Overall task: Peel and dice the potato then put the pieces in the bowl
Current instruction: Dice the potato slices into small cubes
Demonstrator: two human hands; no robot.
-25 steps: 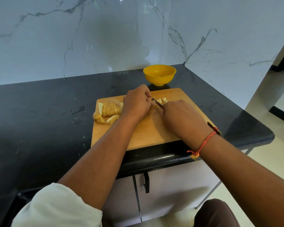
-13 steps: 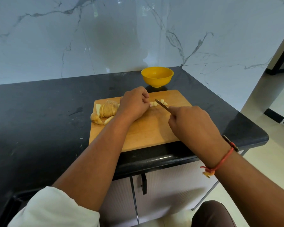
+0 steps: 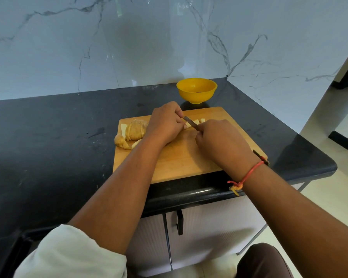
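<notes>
Noted at frame centre: knife gripped in clenched right hand, potato strips pinned under curled left hand. Advise tucking tips behind knuckles, spacing cuts evenly.

soft, even light, fairly bright; brightest over floor at right. glossy marble wall shows dim reflections, small glints. sheen along front edge of dark surface. bowl drops small soft shadow. wide-angle bending at frame edges; focus sharp.
</notes>
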